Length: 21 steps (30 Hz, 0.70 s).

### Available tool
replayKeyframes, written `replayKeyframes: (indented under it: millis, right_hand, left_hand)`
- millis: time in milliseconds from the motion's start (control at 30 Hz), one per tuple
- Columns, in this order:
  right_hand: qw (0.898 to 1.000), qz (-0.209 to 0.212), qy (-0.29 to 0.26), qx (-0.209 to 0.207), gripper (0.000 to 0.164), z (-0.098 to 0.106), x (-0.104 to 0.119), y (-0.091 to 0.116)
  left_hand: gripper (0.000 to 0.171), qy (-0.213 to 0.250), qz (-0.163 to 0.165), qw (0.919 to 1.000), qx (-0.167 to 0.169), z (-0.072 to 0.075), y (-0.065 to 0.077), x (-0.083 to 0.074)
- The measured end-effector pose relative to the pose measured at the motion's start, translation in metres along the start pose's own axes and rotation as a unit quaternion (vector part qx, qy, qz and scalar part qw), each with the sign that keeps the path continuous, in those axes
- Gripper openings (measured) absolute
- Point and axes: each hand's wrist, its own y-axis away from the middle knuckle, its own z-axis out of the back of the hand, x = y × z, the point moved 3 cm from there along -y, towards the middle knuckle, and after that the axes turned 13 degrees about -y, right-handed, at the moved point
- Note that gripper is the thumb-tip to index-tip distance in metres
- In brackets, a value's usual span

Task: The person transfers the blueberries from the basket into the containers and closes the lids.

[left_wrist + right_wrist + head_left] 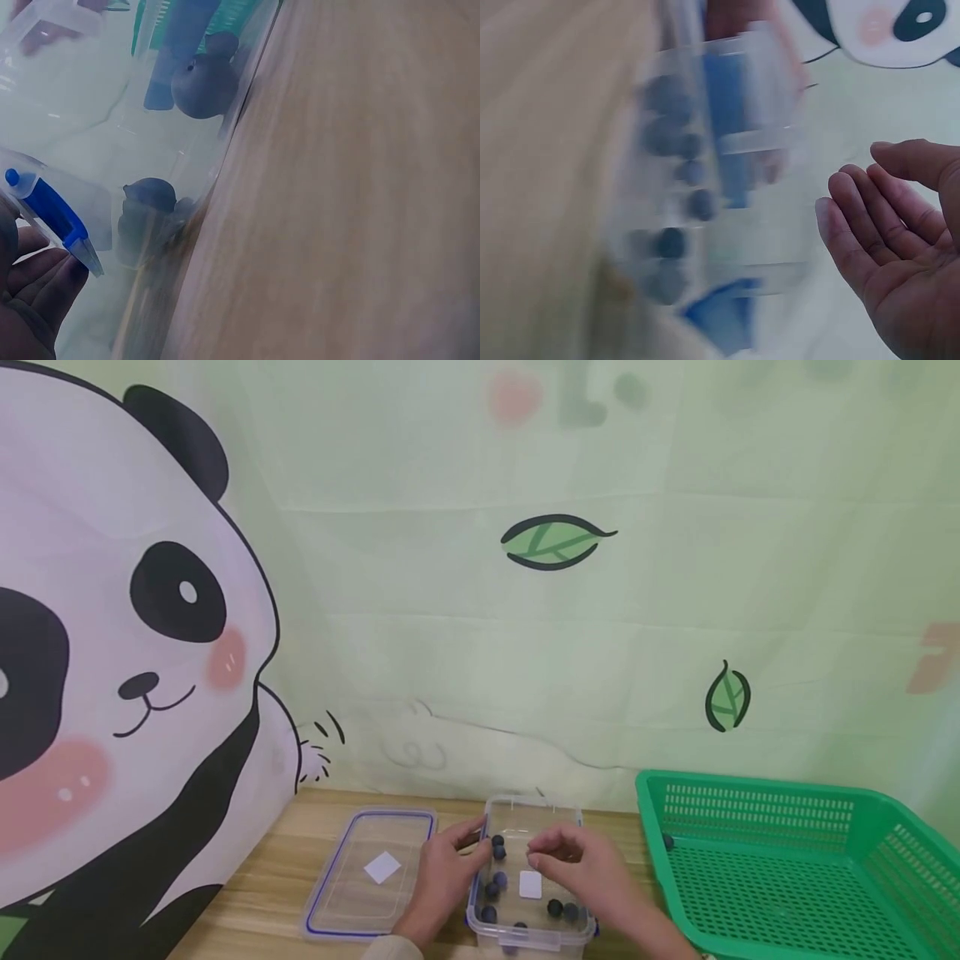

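A clear plastic box (532, 937) with blue latches stands in the middle of the table. Several small dark blue balls (555, 907) lie in it around a white square label (530, 885). My left hand (442, 877) holds the left side of the box near the rim; in the left wrist view its fingers (52, 289) are at a blue-and-clear latch (52, 210). Over the box's right half hovers my right hand (588, 870). Its fingers (851, 199) are loosely bent, the thumb is apart from them, and nothing shows between them in the right wrist view.
Left of the box lies a clear lid (341, 902) with a blue seal and a white label (382, 867). A green basket (757, 935) stands to the right, with a dark ball (668, 841) at its left wall. Behind the table (255, 893) hangs a panda-printed cloth (450, 610).
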Motion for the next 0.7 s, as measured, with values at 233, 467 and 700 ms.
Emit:
replayKeyframes:
  millis: [233, 467, 700]
  right_hand:
    - [1.000, 0.012, 0.006, 0.000, 0.020, 0.018, 0.051, -0.001]
    - [0.998, 0.043, 0.044, -0.013, 0.020, 0.049, 0.089, -0.002]
    - [0.990, 0.071, 0.116, -0.039, 0.021, 0.088, 0.106, -0.008]
  left_hand:
    - [0.042, 0.001, -0.003, 1.0000, -0.002, 0.000, -0.001, -0.001]
    - [0.042, 0.000, -0.002, 1.0000, -0.001, 0.000, -0.001, 0.000]
    - [0.042, 0.001, -0.001, 1.0000, 0.001, -0.001, 0.000, 0.000]
